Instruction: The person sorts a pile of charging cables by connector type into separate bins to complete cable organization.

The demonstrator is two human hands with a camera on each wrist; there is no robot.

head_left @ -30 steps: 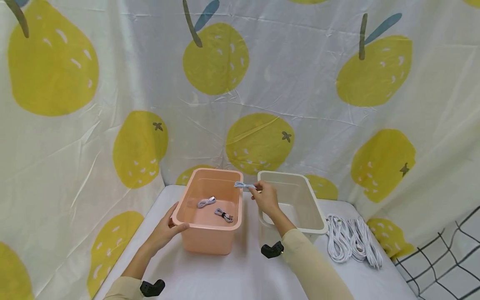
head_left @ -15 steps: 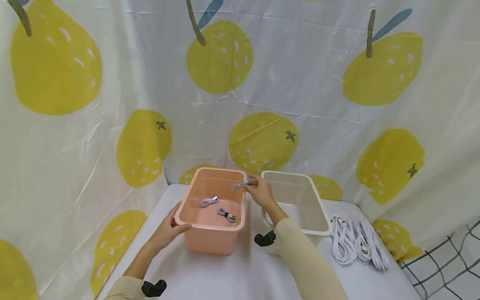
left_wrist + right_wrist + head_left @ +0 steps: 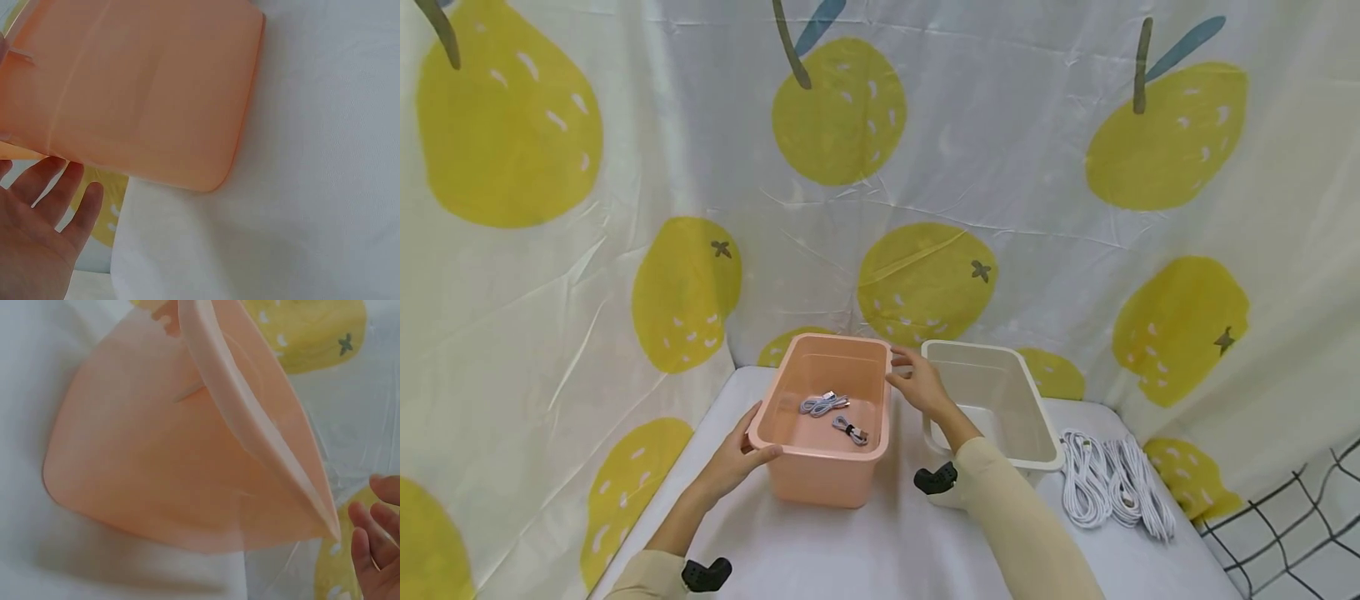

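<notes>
At the near-left corner of the peach plastic bin (image 3: 822, 482), my left hand (image 3: 727, 463) holds the rim, its thumb along the front edge and its fingers against the outer side. In the left wrist view, those fingers (image 3: 55, 194) touch the bin's wall. Two small bundled charging cables (image 3: 824, 404) lie together on the bin's floor. Nearer the front is a third bundled cable (image 3: 851, 431) with a black tie. Beside the bin's right rim, my right hand (image 3: 922, 387) has loosely extended fingers holding nothing; the right wrist view shows them (image 3: 369, 540) apart from the rim.
A cream bin (image 3: 1037, 404) stands right of the peach one, under my right forearm. Several white cable coils (image 3: 1112, 487) lie farther right on the white-covered table (image 3: 902, 554). A fruit-print curtain (image 3: 1037, 275) hangs behind, and a black wire grid (image 3: 1292, 525) is at the lower right.
My right hand has moved left over the peach bin and let go of its bundled cable, which now lies beside another inside. My left hand has stayed on the rim.
</notes>
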